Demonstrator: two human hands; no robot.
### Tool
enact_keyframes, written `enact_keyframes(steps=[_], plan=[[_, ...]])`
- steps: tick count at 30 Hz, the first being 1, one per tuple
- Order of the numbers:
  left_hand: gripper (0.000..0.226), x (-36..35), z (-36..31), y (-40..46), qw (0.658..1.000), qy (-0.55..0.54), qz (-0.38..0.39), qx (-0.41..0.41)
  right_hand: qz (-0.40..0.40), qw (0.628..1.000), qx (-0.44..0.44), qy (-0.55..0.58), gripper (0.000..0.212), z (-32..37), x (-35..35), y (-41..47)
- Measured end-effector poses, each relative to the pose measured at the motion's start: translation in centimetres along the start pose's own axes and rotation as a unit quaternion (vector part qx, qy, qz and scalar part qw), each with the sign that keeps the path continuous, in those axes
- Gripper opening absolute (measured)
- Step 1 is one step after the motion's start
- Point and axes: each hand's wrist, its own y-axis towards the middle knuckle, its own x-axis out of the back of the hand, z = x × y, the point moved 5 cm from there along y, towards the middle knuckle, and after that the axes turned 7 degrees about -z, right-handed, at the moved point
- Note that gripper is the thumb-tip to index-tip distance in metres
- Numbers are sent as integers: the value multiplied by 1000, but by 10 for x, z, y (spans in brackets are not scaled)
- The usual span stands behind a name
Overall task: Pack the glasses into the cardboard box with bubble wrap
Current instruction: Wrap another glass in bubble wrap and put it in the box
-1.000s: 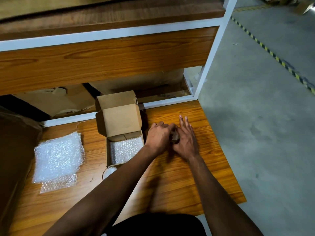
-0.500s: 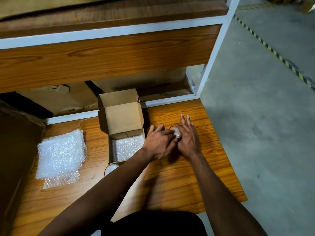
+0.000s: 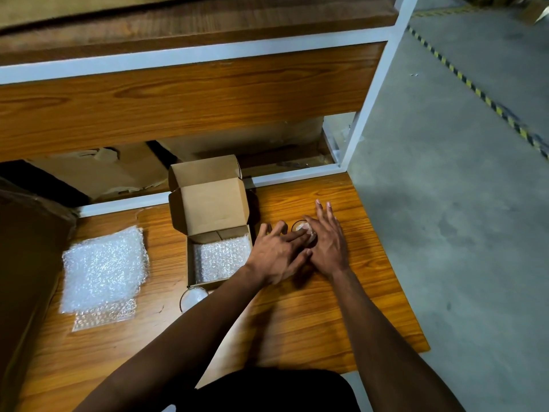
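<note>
A small clear glass stands on the wooden table just right of the open cardboard box. My left hand reaches across with straight fingers that touch the glass's top and near side. On the glass's right side lies my right hand, fingers stretched flat and pointing away. Both hands hide most of the glass. A sheet of bubble wrap lines the box's floor. A second glass stands in front of the box, partly behind my left forearm.
A stack of bubble wrap sheets lies at the table's left. A dark cardboard panel borders the left edge. A white-framed wooden shelf overhangs the back. The table ends at the right above the concrete floor.
My left hand has uncurled from a fist-like grip into spread fingers over the glass. The glass's rim now shows between the hands. The right hand stays beside it.
</note>
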Motion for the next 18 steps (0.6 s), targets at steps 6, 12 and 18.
enact_keyframes(steps=[6, 12, 18], plan=[[61, 4, 6, 11, 1000, 5, 15, -20, -12, 1000, -3, 10, 65, -1, 0, 1], [64, 7, 1, 1, 999, 14, -34, -35, -10, 1000, 0, 1, 73, 1, 3, -1], [67, 4, -2, 6, 1000, 1, -6, -3, -11, 1000, 11, -11, 74, 1, 3, -1]])
